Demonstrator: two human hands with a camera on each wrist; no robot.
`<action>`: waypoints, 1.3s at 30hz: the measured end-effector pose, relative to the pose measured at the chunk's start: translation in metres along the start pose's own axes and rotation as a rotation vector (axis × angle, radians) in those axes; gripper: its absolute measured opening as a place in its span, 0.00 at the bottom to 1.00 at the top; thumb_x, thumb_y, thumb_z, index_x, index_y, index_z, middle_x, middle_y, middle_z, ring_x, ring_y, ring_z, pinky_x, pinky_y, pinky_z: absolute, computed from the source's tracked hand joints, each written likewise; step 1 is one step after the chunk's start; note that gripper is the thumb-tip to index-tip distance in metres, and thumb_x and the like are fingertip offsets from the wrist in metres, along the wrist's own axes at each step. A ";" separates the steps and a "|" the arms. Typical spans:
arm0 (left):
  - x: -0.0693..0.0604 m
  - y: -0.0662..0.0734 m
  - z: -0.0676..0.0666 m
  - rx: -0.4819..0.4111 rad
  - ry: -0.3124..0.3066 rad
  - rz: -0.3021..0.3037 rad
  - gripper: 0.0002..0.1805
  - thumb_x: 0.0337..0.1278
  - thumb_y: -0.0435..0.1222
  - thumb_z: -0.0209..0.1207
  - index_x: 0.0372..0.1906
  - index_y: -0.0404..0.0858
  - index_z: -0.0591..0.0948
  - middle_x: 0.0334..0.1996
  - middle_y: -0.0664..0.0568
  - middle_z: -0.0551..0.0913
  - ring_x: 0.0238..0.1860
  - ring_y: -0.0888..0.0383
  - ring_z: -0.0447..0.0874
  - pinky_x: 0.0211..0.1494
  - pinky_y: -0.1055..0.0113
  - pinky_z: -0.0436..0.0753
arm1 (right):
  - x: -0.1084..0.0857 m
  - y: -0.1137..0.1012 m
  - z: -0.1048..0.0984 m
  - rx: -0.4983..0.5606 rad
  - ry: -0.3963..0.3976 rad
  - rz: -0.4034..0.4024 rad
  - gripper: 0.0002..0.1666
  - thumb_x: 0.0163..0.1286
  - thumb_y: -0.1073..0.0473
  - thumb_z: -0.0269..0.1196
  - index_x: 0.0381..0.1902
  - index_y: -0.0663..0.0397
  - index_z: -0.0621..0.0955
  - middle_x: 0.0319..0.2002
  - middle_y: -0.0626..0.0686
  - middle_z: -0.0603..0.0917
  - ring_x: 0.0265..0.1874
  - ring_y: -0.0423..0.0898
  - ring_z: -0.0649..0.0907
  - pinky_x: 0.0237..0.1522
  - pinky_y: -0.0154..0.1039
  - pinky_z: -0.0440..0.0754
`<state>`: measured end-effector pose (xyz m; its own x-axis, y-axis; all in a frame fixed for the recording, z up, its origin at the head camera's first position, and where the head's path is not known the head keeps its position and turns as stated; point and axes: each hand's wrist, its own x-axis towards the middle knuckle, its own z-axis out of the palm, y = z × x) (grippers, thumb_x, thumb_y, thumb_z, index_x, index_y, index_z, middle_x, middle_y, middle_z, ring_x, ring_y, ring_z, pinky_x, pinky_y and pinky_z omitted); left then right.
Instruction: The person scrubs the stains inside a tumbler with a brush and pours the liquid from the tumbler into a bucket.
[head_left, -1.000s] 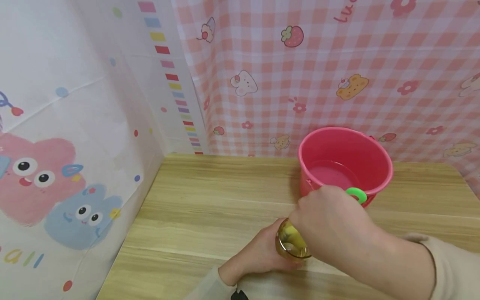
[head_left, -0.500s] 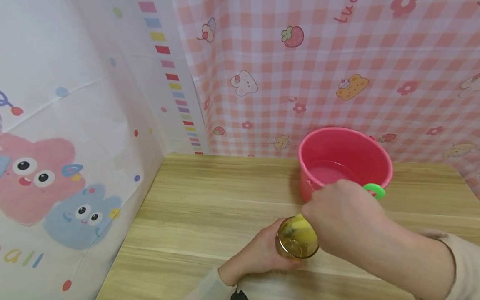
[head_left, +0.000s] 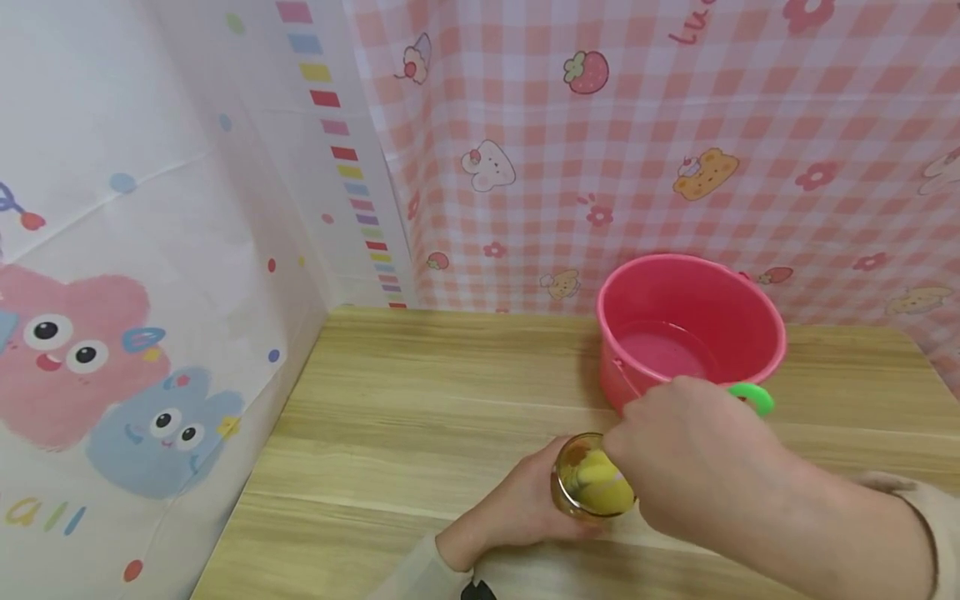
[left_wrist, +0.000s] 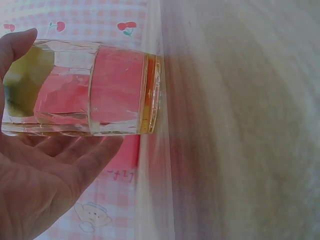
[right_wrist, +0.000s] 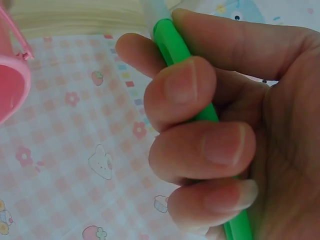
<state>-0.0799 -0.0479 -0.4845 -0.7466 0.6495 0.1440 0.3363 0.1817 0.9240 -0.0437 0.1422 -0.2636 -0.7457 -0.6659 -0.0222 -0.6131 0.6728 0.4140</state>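
An amber-tinted glass [head_left: 576,500] stands on the wooden table, with the left hand [head_left: 517,504] wrapped round its side. In the left wrist view the thumb and fingers of the left hand [left_wrist: 45,185] lie on either side of the clear faceted glass [left_wrist: 117,90]. The right hand [head_left: 697,450] grips a green handle [head_left: 753,398]; its curled fingers show round the green handle [right_wrist: 172,42] in the right wrist view. A yellow brush-like head [head_left: 603,483] is inside the glass, below the right hand.
A pink bucket [head_left: 735,308] with some clear liquid at its bottom stands behind the right hand, near the checked curtain [head_left: 525,108]. A white printed sheet [head_left: 187,275] hangs along the left edge of the wooden table [head_left: 390,400].
The right hand has moved a little to the right, and the green handle end with it. The yellow head has shifted within the glass. The left hand and glass have stayed in place.
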 end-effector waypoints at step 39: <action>0.000 0.001 -0.002 0.016 -0.015 -0.010 0.48 0.44 0.38 0.83 0.72 0.52 0.70 0.61 0.63 0.79 0.61 0.66 0.79 0.69 0.65 0.76 | -0.008 0.012 -0.005 0.003 0.027 0.055 0.21 0.44 0.67 0.66 0.10 0.50 0.64 0.08 0.49 0.61 0.04 0.56 0.68 0.05 0.58 0.74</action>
<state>-0.0806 -0.0488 -0.4828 -0.7414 0.6584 0.1297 0.3383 0.1998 0.9196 -0.0440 0.1538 -0.2544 -0.7710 -0.6364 0.0252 -0.5721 0.7095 0.4115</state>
